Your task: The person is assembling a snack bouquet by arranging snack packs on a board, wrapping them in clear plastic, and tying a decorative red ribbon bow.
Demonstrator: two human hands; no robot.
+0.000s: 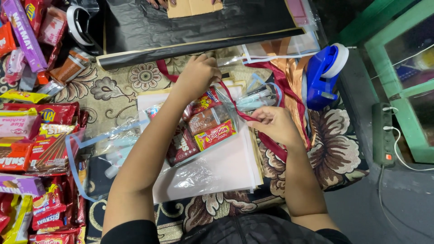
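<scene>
A clear plastic bag [212,129] filled with several red and brown snack packets lies on a stack of pale sheets [217,171] in the middle. A dark red ribbon [233,101] runs around the bag's gathered neck. My left hand [197,74] is closed on the neck and the ribbon at the bag's far end. My right hand [275,124] pinches the other part of the ribbon to the right of the bag.
Piles of snack packets [36,149] cover the left side. A blue tape dispenser [325,74] stands at the right on more ribbons [294,77]. A black sheet [199,27] lies at the far side, with another person's fingers [159,3] on it. A power strip [384,135] lies far right.
</scene>
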